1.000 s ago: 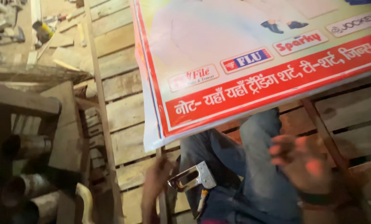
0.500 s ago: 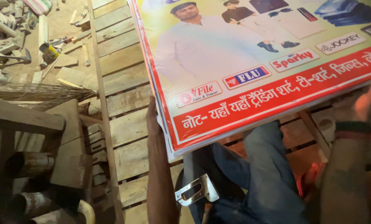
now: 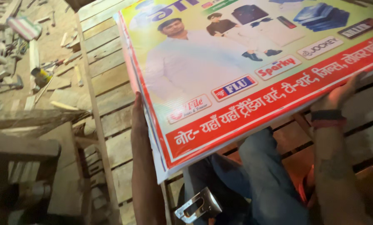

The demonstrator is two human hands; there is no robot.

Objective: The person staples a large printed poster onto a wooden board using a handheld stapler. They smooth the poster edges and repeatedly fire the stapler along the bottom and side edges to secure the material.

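Poster board [image 3: 253, 75], a big printed sheet with a red band along its lower edge, is held tilted above the person's lap and a slatted wooden platform [image 3: 107, 75]. Nearest, a metal staple gun [image 3: 197, 206] lies by the blue-trousered knee [image 3: 265, 175]. The left hand [image 3: 138, 114] presses flat against the board's left edge, fingers together. The right hand [image 3: 340, 93], a dark band at its wrist, grips the lower right edge; its fingers seem curled under, though blur hides them. Farther off, wood scraps [image 3: 36, 79] litter the ground.
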